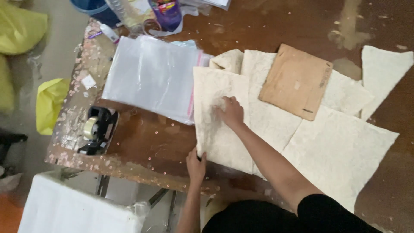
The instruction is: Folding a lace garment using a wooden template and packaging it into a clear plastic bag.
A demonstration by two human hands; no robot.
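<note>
Item: cream fabric piece point(220, 125), centre of frame on the brown desk point(146, 142), smoothing apparently in hand; right hand point(231, 112) pressed flat and open on it, left hand point(196, 165) pinching its lower edge; next move needs a taut, even pull.

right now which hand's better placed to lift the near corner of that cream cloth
Left, likely. The left hand already pinches the near corner of the cream cloth piece at the table edge. The right hand lies flat on the cloth's middle, pressing it down, farther from that corner.
</note>
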